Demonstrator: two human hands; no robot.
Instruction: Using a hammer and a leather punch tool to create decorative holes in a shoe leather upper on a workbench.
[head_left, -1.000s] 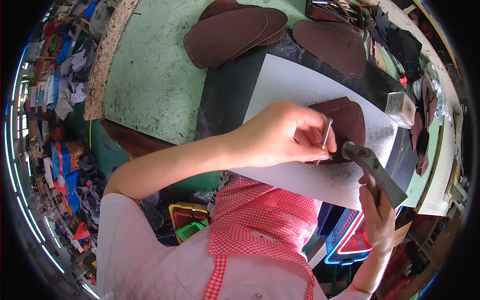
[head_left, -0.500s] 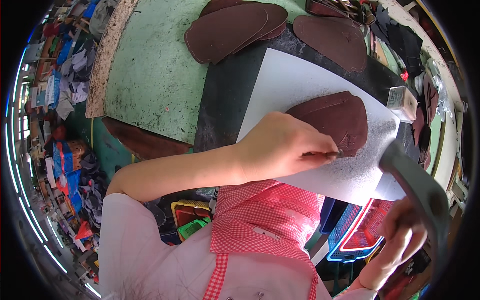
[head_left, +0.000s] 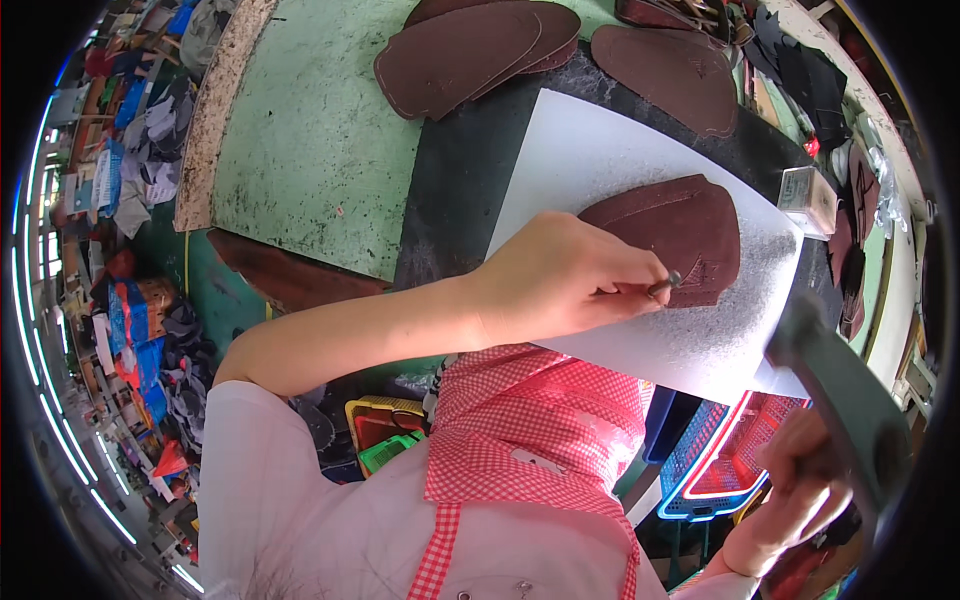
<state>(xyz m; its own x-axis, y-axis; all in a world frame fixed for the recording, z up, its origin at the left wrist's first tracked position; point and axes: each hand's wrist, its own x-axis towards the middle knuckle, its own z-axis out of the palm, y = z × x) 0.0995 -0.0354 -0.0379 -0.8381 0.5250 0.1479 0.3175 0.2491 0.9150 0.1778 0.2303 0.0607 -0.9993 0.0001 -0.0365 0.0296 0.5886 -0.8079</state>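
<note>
A dark brown stitched leather piece [head_left: 690, 235] lies on a white board [head_left: 570, 135] whose surface is speckled with small dark marks. My left hand [head_left: 570, 280] is closed in a pinch on a small metal punch [head_left: 664, 284], held over the near edge of the leather; its lower end is hidden by my fingers. In my right hand [head_left: 805, 470] I grip a grey hammer [head_left: 845, 400], raised close to the camera at the right. The hammer head is apart from the punch, and its far end is blurred.
More brown leather pieces [head_left: 460, 60] are stacked at the back, with another leather piece [head_left: 670, 75] to their right. A clear plastic box [head_left: 808, 202] stands beside the board. Plastic baskets [head_left: 695, 470] sit below the table's near edge, and a green tabletop [head_left: 310, 140] spreads left.
My left hand has turned slightly, so more of the punch's top shows. The hammer has shifted a little downward and stays raised. The whole view has moved slightly.
</note>
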